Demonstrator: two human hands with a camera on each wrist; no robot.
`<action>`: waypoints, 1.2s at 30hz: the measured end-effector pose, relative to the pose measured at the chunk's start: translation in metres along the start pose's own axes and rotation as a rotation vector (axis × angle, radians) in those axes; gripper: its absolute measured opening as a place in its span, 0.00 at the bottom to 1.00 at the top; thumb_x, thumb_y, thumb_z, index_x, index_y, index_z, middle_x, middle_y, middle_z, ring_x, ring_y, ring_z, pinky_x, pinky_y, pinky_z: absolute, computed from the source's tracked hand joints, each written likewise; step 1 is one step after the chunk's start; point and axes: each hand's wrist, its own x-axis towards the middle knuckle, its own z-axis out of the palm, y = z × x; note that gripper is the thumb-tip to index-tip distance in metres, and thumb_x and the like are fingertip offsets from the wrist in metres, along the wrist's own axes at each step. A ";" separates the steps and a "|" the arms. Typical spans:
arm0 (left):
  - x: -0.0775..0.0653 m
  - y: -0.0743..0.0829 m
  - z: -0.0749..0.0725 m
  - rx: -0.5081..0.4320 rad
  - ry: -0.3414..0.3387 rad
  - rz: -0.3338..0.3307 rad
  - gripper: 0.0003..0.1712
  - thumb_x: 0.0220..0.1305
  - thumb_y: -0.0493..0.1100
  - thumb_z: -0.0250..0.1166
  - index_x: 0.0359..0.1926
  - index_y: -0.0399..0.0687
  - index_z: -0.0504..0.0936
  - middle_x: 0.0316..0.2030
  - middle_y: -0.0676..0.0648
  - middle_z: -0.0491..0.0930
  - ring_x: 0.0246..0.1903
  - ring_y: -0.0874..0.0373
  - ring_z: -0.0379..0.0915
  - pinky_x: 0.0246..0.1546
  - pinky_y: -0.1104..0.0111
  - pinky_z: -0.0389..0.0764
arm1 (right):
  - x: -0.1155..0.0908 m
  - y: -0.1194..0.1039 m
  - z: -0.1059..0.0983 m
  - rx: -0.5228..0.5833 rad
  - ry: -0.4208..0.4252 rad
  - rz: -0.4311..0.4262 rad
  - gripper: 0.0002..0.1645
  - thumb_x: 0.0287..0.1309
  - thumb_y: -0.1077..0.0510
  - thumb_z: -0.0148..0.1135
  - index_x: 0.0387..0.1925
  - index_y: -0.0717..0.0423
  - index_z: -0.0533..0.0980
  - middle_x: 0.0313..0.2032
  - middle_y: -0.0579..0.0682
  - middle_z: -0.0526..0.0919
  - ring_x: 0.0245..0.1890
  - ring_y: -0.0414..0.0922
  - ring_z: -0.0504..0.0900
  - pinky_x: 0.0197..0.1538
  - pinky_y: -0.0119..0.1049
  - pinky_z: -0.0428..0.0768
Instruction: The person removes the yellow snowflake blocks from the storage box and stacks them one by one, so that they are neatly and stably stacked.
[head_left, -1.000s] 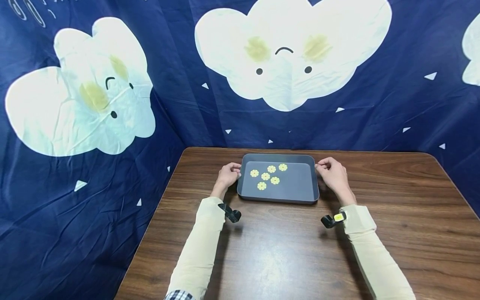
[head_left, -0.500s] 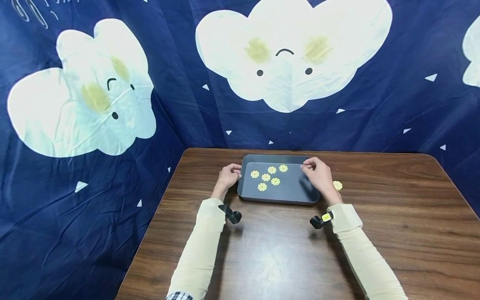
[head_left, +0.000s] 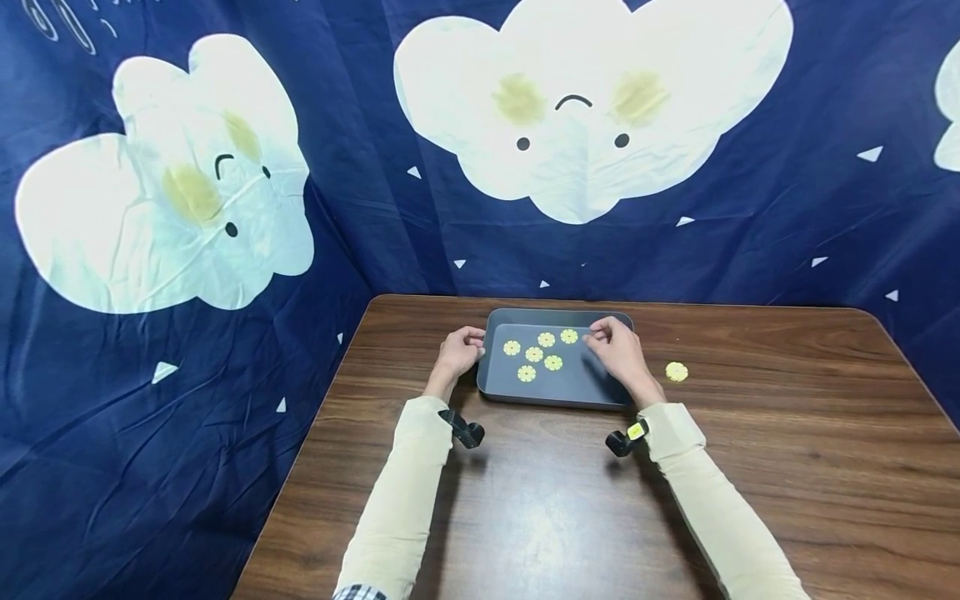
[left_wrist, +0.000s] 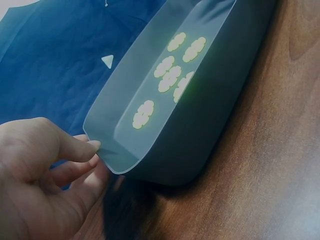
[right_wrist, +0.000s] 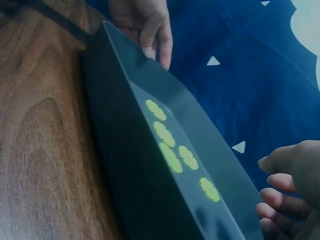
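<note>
A dark grey baking tray [head_left: 592, 379] stands on the table, with several flat yellow flower-shaped pieces [head_left: 533, 354] spread over its left and middle floor. My left hand [head_left: 455, 354] pinches the tray's left rim, thumb [left_wrist: 90, 148] on the edge and fingers below it outside. Over the right part of the tray hovers my right hand [head_left: 621, 350], its fingers loosely bent and close to the rightmost flower piece [head_left: 569, 336]. Nothing shows between its thumb and fingers [right_wrist: 282, 205] in the right wrist view.
A single yellow flower piece [head_left: 677, 372] lies on the brown wooden table [head_left: 787, 417], right of the tray. Behind the table hangs a dark blue cloth [head_left: 360, 150] with white clouds. Each wrist carries a small black camera [head_left: 467, 432].
My right hand has left the tray's right rim and moved left over the tray floor, uncovering the flower piece on the table. The left hand stays at the left rim.
</note>
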 end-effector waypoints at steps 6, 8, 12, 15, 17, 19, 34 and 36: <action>0.000 0.001 0.000 0.005 0.005 0.004 0.21 0.59 0.32 0.61 0.54 0.46 0.79 0.45 0.44 0.83 0.49 0.50 0.76 0.52 0.61 0.76 | 0.004 0.002 0.011 -0.021 -0.019 0.022 0.18 0.57 0.57 0.62 0.47 0.64 0.75 0.39 0.59 0.82 0.40 0.53 0.79 0.48 0.45 0.74; 0.000 0.000 0.000 0.007 0.007 0.005 0.21 0.59 0.32 0.61 0.54 0.45 0.79 0.45 0.44 0.83 0.49 0.50 0.76 0.52 0.61 0.76 | 0.005 0.003 0.015 -0.032 -0.022 0.032 0.19 0.56 0.57 0.62 0.46 0.64 0.75 0.40 0.58 0.82 0.41 0.53 0.79 0.49 0.45 0.74; 0.001 0.000 0.000 0.007 0.010 0.009 0.21 0.59 0.32 0.61 0.55 0.45 0.79 0.45 0.44 0.83 0.48 0.50 0.76 0.52 0.61 0.76 | 0.008 0.004 0.022 -0.050 -0.025 0.035 0.18 0.56 0.57 0.63 0.46 0.64 0.75 0.40 0.58 0.83 0.43 0.53 0.79 0.52 0.46 0.73; 0.002 -0.001 0.001 0.008 0.010 0.010 0.21 0.59 0.32 0.61 0.54 0.45 0.79 0.45 0.44 0.83 0.49 0.50 0.76 0.52 0.61 0.76 | 0.011 0.005 0.026 -0.055 -0.028 0.034 0.19 0.56 0.57 0.63 0.46 0.64 0.74 0.40 0.59 0.82 0.43 0.53 0.79 0.52 0.47 0.74; 0.002 0.000 0.001 0.012 0.011 0.010 0.21 0.59 0.32 0.61 0.54 0.45 0.79 0.45 0.44 0.83 0.49 0.50 0.76 0.52 0.62 0.76 | 0.013 0.005 0.029 -0.054 -0.033 0.039 0.19 0.56 0.57 0.64 0.47 0.64 0.74 0.40 0.60 0.82 0.43 0.54 0.79 0.52 0.47 0.74; 0.001 0.000 0.001 0.013 0.009 0.009 0.20 0.60 0.32 0.61 0.54 0.45 0.79 0.45 0.44 0.83 0.49 0.50 0.76 0.51 0.61 0.77 | 0.015 0.006 0.030 -0.059 -0.039 0.040 0.20 0.56 0.57 0.64 0.47 0.64 0.73 0.41 0.60 0.81 0.43 0.54 0.79 0.52 0.47 0.74; 0.002 0.000 0.002 0.021 0.012 0.002 0.21 0.60 0.32 0.61 0.54 0.46 0.79 0.45 0.44 0.83 0.49 0.51 0.76 0.51 0.63 0.77 | 0.024 0.010 0.040 -0.121 -0.087 0.071 0.22 0.59 0.55 0.62 0.53 0.60 0.73 0.43 0.57 0.77 0.46 0.54 0.74 0.53 0.49 0.71; 0.002 -0.001 0.002 0.021 0.015 0.002 0.21 0.59 0.32 0.61 0.54 0.46 0.79 0.45 0.44 0.83 0.48 0.51 0.77 0.50 0.63 0.77 | 0.025 0.011 0.041 -0.138 -0.092 0.063 0.23 0.59 0.55 0.61 0.54 0.60 0.73 0.43 0.58 0.77 0.45 0.54 0.74 0.52 0.50 0.71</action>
